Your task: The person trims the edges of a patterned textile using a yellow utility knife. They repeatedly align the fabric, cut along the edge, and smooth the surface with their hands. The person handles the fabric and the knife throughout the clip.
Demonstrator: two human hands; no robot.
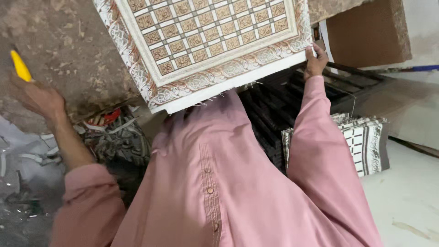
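Observation:
A large framed panel (206, 41) with a grid of brown ornamental tiles and a white patterned border rests tilted against my body in a pink shirt. My right hand (314, 60) grips its lower right corner. My left hand (39, 97) is out to the left, away from the panel, closed around a yellow tool (20, 65) whose tip sticks up above the fingers. The panel's top runs out of view.
A stack of similar patterned panels (361, 139) stands on edge at the right beside dark frames (274, 114). A brown cardboard box (366, 32) sits at the back right. Scraps and debris (114, 135) lie on the rough floor at the left.

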